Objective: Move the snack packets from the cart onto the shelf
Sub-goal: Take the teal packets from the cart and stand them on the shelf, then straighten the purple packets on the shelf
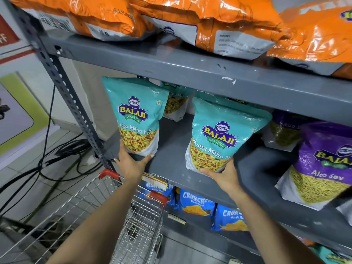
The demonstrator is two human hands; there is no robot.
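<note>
Two teal Khatta Mitha Mix packets stand upright on the grey middle shelf. My left hand grips the bottom of the left teal packet at the shelf's left end. My right hand holds the bottom of the right teal packet near the shelf's front edge. Another teal packet stands behind them, deeper on the shelf. The wire cart with red corner caps sits below my arms; what lies in it cannot be made out.
Purple Aloo Sev packets fill the shelf's right side. Orange wafer bags lie on the shelf above. Blue Crunchex packets stand on the shelf below. A slotted upright post frames the left end; black cables trail on the floor.
</note>
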